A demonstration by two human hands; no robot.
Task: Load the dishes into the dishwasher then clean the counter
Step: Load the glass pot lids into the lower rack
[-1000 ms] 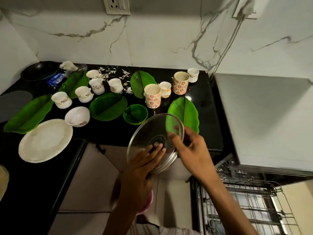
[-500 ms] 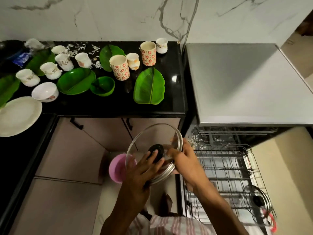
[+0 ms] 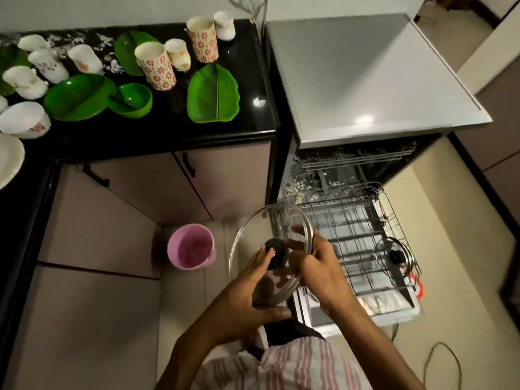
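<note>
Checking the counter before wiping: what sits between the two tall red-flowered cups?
In the head view, a smaller white cup with an orange mark stands between the two tall red-flowered cups.

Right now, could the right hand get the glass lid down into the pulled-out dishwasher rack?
Probably yes. The right hand grips the glass lid at its rim, just left of the lower rack. The rack is pulled out, mostly bare near the hands, with another lid only at its far right.
</note>
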